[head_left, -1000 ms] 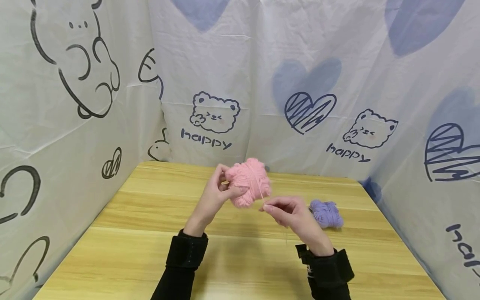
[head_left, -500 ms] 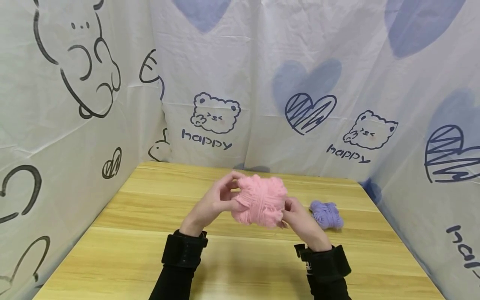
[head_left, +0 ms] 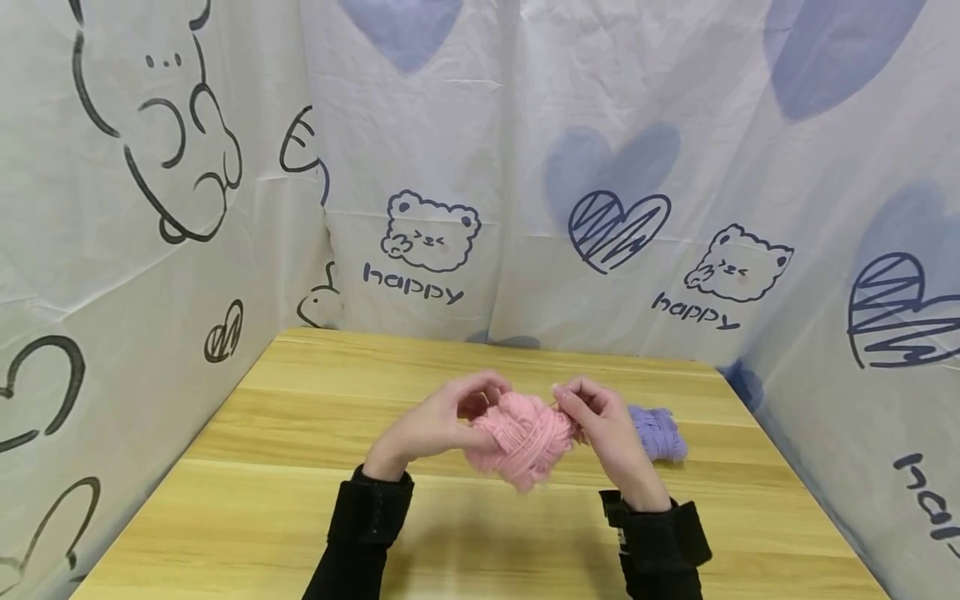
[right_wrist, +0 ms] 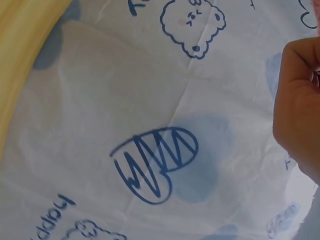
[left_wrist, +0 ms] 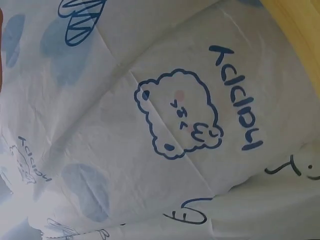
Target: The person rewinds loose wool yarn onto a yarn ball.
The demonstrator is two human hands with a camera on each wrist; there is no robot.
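A pink ball of yarn [head_left: 528,442] is held over the table in the head view, with strands wound across its middle. From its left side my left hand [head_left: 431,421] grips it, thumb in front and fingers behind. My right hand [head_left: 606,425] is at the ball's upper right, thumb and forefinger pinching a thin pink strand by the ball. Part of the right hand also shows at the right edge of the right wrist view. The left wrist view shows mostly the curtain, and the yarn is out of it.
A purple ball of yarn [head_left: 660,433] lies on the wooden table [head_left: 300,500], partly behind my right hand. White curtains [head_left: 517,167] printed with hearts and bears stand along the table's back and both sides.
The pink yarn ball has come lower and nearer and has been turned in my left hand. My right hand passed behind its right side, then rose to its upper right with the strand.
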